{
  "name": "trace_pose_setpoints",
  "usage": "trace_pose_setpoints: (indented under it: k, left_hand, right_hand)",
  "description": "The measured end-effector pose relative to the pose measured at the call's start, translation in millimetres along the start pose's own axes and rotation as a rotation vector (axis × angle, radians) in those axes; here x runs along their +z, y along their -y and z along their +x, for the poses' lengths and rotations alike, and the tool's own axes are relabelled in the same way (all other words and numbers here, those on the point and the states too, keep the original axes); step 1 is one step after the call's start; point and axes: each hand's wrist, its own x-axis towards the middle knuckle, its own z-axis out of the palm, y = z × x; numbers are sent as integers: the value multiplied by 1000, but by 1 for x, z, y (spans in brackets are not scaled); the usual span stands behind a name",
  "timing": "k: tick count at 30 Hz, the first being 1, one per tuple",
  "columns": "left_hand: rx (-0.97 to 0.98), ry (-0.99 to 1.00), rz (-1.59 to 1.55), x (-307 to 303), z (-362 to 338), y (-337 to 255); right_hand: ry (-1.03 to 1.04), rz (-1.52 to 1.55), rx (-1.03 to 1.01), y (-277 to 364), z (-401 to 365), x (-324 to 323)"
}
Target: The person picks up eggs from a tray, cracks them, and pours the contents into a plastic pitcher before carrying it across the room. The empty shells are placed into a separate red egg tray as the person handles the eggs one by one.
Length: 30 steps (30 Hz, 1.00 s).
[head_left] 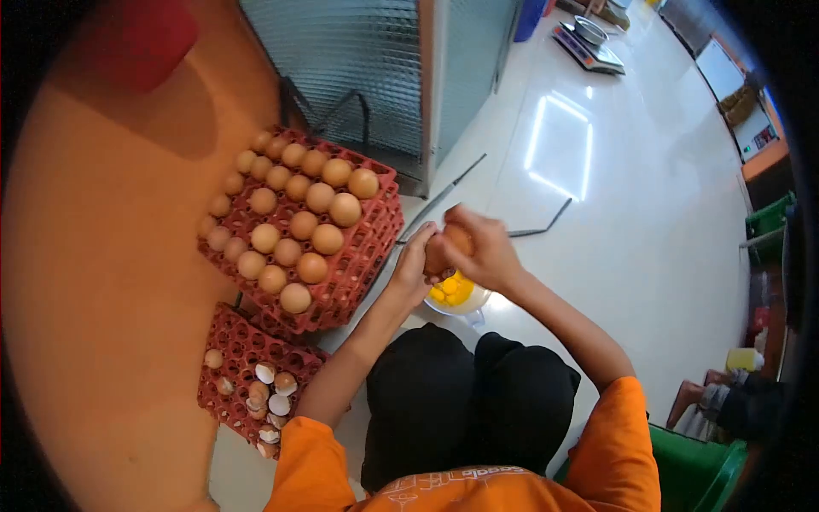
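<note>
Both my hands meet above a clear container (472,305) holding several yellow yolks (452,290). My left hand (415,260) is wrapped round a brown egg (438,256). In my right hand (490,249) there is another brown egg (459,237), close against the first; the fingers partly hide both. To the left, a stack of red egg trays (375,230) bears several brown eggs (295,298) on top. Below it, a lower red tray (235,328) holds cracked shells (279,404).
Textured glass panels (367,60) stand behind the stack. Dark metal bars (546,224) lie on the white floor. A scale with a metal bowl (590,31) is at the top. At the lower right are a green bin (695,474) and another person's foot (685,401).
</note>
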Motion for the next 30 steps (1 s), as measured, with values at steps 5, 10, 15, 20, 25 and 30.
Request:
trace_pose_setpoints:
  k: [5,10,15,20,25,30]
  left_hand:
    - [-7,-150,50,7,16,23]
    - [129,-19,122,-2,27,40]
    - [48,-64,113,-14,20,39]
    - [175,30,161,-21,10,36]
    - [353,164,466,-32,7,27]
    - [371,197,654,-32,9,21]
  right_hand:
    - [-117,114,160,-14,-26,-4]
    - [-53,18,185,-28,-39,12]
    - [-77,606,617,-38,-32,9]
    - [-50,1228,1062,-40,-33,5]
    - [313,1650,1153,-66,-45,9]
    - [353,1654,1167,-61,-45,8]
